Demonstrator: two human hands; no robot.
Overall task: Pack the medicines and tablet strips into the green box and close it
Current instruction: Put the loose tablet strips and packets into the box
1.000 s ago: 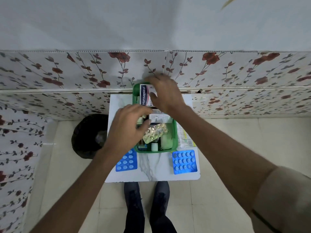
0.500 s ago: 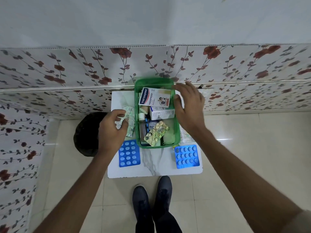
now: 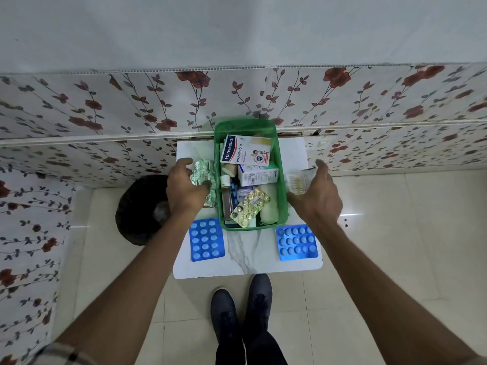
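Observation:
The open green box stands at the back middle of the small white table. Inside lie a Hansaplast carton, a white carton, a brown bottle and a gold tablet strip. Left of the box, my left hand grips a crumpled silver-green foil strip. Right of the box, my right hand holds a pale blurred strip. Two blue tablet strips lie on the table, one front left and one front right.
The table stands against a floral-papered wall. A black bin sits on the floor to the table's left. My two dark shoes are on the tiled floor just in front of the table.
Both hands have left the box and gone to its sides. The left hand took hold of the foil strip; the right hand moved right and down and picked up a pale strip.

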